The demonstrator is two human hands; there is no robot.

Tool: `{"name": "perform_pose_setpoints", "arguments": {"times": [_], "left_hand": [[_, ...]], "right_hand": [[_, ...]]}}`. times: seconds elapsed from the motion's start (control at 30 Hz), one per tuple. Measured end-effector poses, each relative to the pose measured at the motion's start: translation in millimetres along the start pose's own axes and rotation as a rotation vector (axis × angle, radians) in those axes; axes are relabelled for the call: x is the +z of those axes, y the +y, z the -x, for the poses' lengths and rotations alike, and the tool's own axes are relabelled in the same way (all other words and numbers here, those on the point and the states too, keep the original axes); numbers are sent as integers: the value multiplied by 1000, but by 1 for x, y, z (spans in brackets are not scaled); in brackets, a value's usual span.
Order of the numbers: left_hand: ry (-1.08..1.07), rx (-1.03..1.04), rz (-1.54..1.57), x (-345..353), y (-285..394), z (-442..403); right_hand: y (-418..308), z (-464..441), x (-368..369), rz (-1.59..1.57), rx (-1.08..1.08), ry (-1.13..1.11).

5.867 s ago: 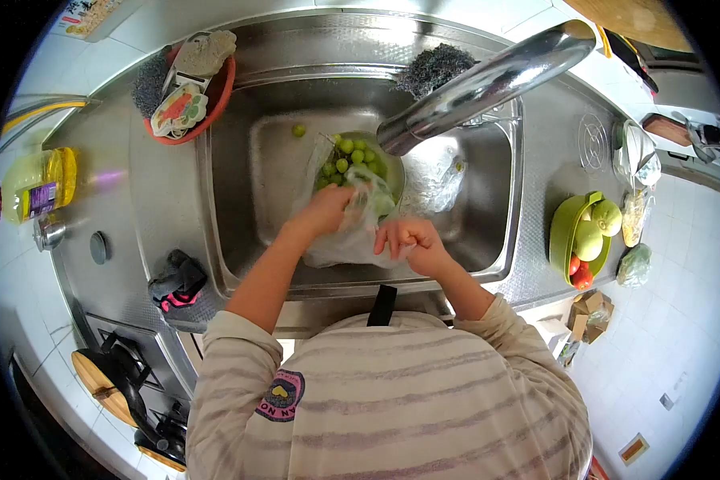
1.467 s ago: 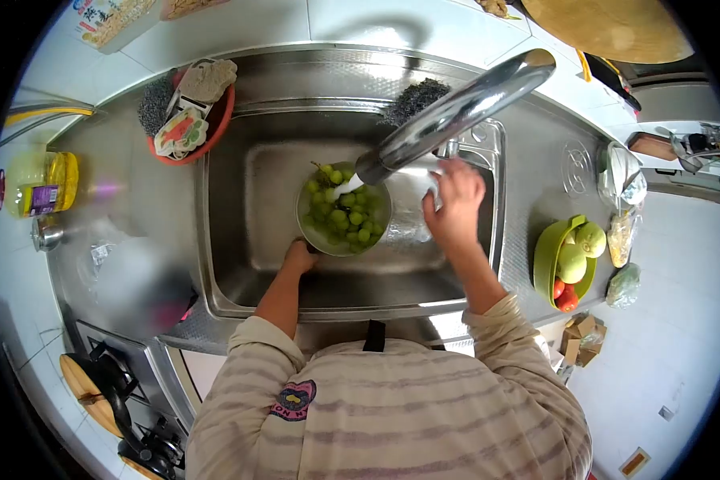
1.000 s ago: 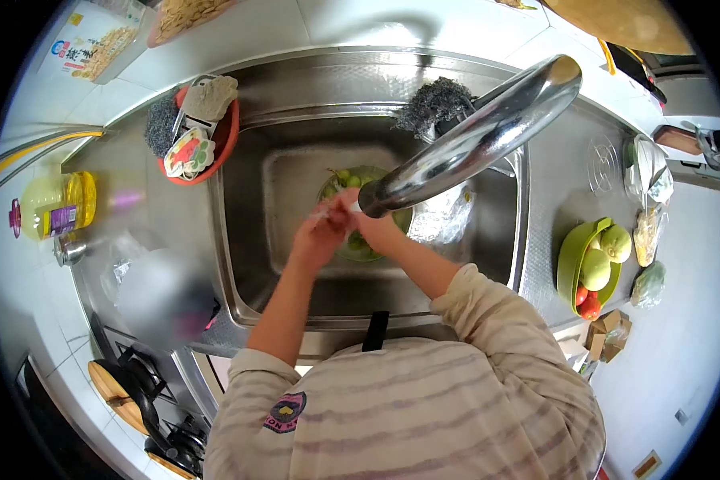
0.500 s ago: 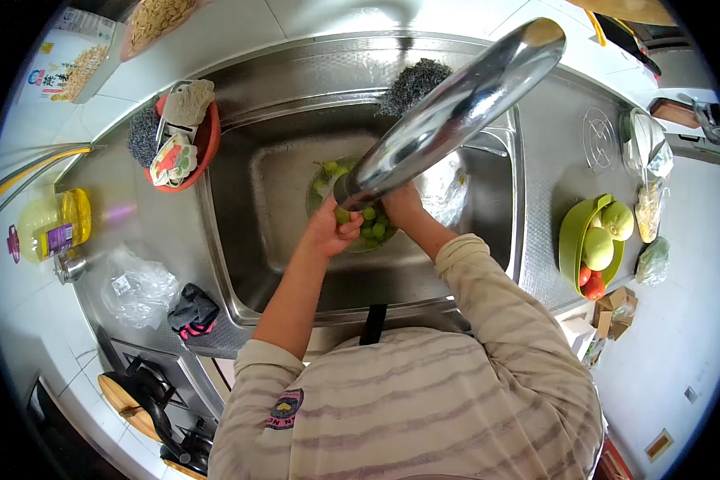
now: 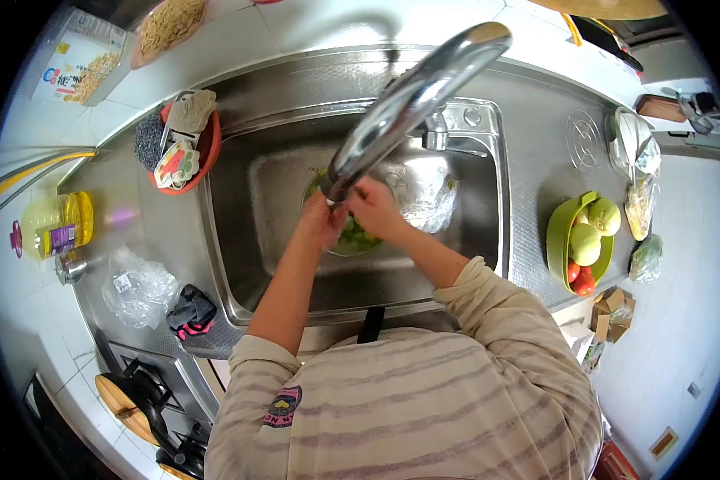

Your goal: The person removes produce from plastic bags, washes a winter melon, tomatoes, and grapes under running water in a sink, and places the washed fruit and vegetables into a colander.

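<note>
Green grapes (image 5: 355, 235) lie in a round bowl (image 5: 350, 254) in the sink, partly hidden by my hands and the faucet. Over the bowl's left side, my left hand (image 5: 323, 220) is just under the spout, its fingers curled and blurred. My right hand (image 5: 374, 210) is beside it over the bowl, fingers bent towards the left hand. What either hand holds, if anything, cannot be made out. The chrome faucet (image 5: 412, 100) arches over both hands. Crumpled clear plastic (image 5: 440, 210) lies in the sink right of the bowl.
A red basket (image 5: 210, 152) with cloths stands at the sink's back left. Left are an oil jug (image 5: 52, 226), a clear plastic bag (image 5: 140, 288) and a dark cloth (image 5: 192, 310). On the right counter, a green basket (image 5: 558, 240) holds fruit and tomatoes.
The plastic bag left the hands and lies on the left counter. The right hand moved from near the faucet handle to the bowl. Lately both hands shifted slightly under the spout.
</note>
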State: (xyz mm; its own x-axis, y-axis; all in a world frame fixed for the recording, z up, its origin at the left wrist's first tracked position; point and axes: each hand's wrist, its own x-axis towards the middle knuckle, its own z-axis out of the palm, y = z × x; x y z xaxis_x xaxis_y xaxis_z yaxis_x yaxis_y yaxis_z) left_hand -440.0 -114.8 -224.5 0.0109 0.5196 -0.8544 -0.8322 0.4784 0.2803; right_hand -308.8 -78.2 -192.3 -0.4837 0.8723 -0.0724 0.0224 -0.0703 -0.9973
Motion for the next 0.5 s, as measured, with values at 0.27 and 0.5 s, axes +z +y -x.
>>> {"name": "perform_pose_setpoints", "arguments": {"times": [0.27,0.5], "left_hand": [[-318,167,-104,-4,-7,14],[-268,68,-320,8,3,21]], "right_hand": [[-34,6,12,-215,288,-157],[-56,-1,-6,-426,447,-246]]}}
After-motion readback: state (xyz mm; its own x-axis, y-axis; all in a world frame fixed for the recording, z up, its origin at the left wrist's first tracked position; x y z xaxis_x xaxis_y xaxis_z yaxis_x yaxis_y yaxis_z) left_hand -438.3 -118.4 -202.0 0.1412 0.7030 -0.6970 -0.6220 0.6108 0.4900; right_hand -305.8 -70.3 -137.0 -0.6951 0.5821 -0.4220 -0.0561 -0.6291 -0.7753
